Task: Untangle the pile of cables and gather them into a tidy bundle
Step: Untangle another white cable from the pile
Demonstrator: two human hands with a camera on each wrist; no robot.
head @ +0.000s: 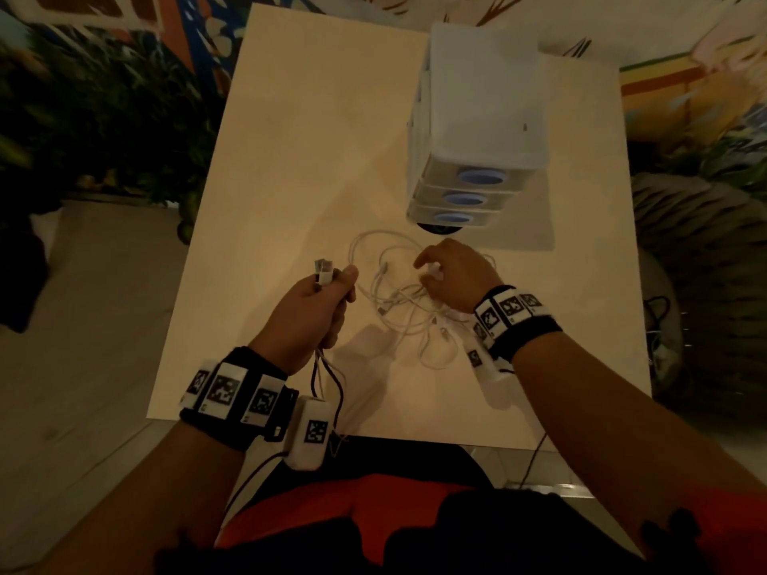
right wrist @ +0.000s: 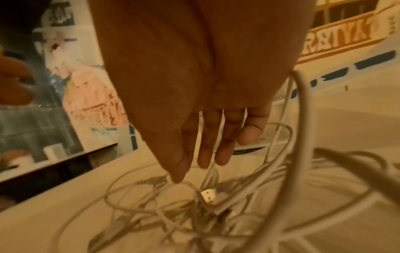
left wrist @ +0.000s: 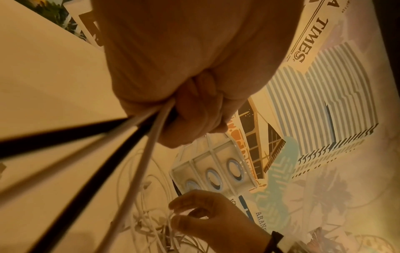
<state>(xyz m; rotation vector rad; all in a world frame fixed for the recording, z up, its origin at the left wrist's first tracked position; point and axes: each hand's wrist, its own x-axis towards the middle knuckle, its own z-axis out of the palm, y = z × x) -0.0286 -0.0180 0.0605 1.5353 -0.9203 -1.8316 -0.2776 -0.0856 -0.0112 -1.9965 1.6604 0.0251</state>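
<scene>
A tangle of thin white cables (head: 398, 302) lies on the beige table (head: 269, 168) in front of me. My left hand (head: 332, 292) is raised left of the tangle and grips a few gathered cables in a fist. Their white plugs (head: 323, 271) stick out above the thumb, and white and dark cords (left wrist: 138, 140) hang below the left hand (left wrist: 190, 116). My right hand (right wrist: 194, 167) points nearly straight fingers down into the cable tangle (right wrist: 194, 214), just above a white USB plug (right wrist: 208, 195). A strand runs up between the fingers; thumb and forefinger stay apart.
A white three-drawer box (head: 477, 130) with blue round pulls stands at the table's back right, close behind my right hand (head: 427, 271). A dark round object (head: 440, 229) peeks from under it. Bare tabletop lies left and behind; the near edge is by my lap.
</scene>
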